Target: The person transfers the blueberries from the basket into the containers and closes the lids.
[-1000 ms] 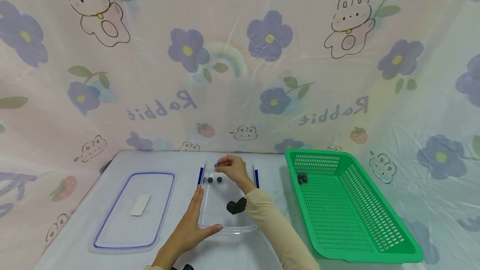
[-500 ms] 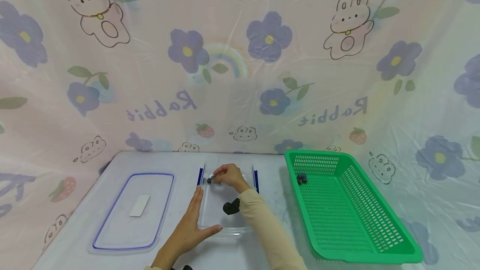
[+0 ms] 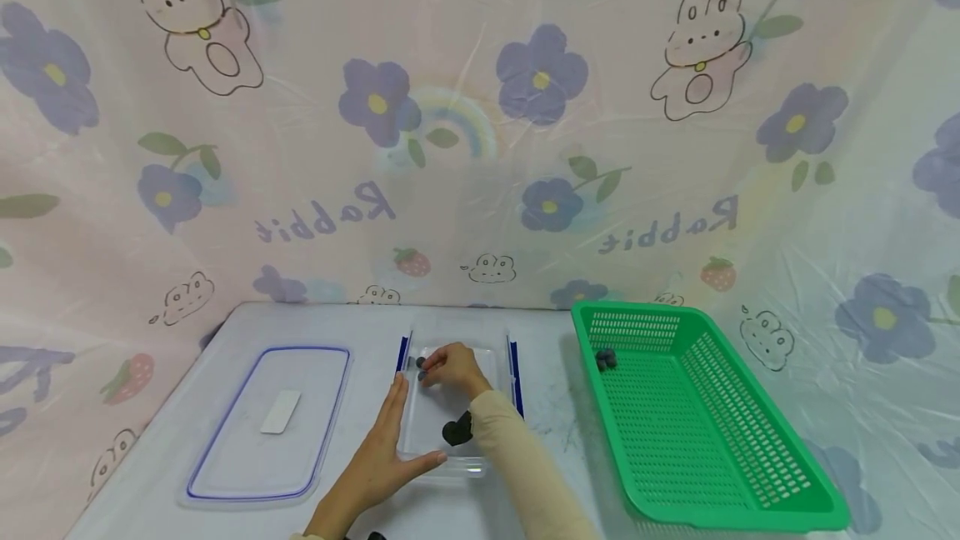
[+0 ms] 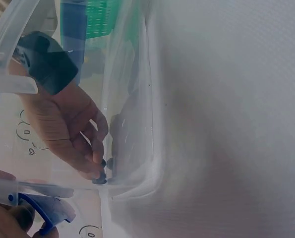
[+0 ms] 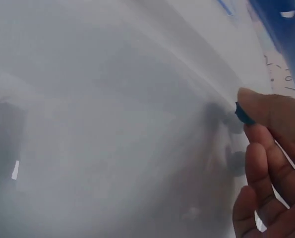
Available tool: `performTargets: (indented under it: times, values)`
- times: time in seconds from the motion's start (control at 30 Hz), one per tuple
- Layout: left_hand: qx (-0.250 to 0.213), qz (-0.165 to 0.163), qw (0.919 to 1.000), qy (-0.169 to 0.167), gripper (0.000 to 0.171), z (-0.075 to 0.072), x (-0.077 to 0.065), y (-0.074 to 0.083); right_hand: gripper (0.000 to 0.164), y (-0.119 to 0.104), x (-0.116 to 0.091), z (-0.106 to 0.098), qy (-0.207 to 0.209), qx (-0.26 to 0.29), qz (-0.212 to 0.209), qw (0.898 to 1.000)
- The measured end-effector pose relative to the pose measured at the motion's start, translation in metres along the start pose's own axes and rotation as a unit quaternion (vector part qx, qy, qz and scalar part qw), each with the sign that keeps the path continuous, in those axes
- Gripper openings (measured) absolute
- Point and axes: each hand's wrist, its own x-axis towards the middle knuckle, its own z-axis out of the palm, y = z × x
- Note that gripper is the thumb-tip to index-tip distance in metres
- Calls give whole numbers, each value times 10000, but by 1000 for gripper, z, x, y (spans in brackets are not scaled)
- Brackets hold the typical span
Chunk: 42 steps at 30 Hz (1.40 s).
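Inside a clear plastic box [image 3: 472,467] with blue side latches, my right hand [image 3: 454,368] pinches a blueberry [image 5: 243,114] between thumb and index finger, low near the far left corner. Another blueberry [image 3: 421,362] lies beside those fingertips; a further one is partly hidden by the hand. My left hand [image 3: 375,450] lies against the box's left side, fingers straight and thumb spread toward the near edge. Through the box wall, the left wrist view shows the right hand [image 4: 70,126] and a blue latch [image 4: 43,210] near the left fingers.
A clear lid with a blue seal [image 3: 225,473] and a white label [image 3: 281,412] lies at the left. To the right stands a green basket [image 3: 637,494] with several blueberries [image 3: 606,359] in its far left corner. A printed curtain [image 3: 465,215] hangs behind the table.
My right hand has come down and nearer from above the box's far end, carrying the blueberry to beside the others. The left hand has stayed in place.
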Motion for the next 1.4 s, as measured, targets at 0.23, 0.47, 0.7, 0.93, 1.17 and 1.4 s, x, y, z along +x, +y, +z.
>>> performTargets:
  times: [0.23, 0.47, 0.7, 0.93, 1.17, 1.4]
  values:
    - [51, 31, 10000, -14, 115, 1, 0, 1, 21, 2, -2, 1, -19, -110, -6, 9999]
    - [138, 32, 9999, 23, 114, 1, 0, 0, 23, 2, -1, 1, -21, -52, -14, 10000]
    - [76, -105, 9998, -128, 115, -1, 0, 1, 23, -2, -2, 1, 149, -40, -138, 9998]
    - [41, -175, 9997, -155, 115, -1, 0, 2, 19, -8, 0, -4, 163, 84, -189, 9997]
    - [60, -147, 9997, -185, 115, 0, 1, 1, 18, -14, -1, -18, -33, 278, -406, 9988]
    - [-10, -251, 9995, -198, 116, 0, 0, 2, 14, -20, -7, -35, -45, 257, -621, 9977]
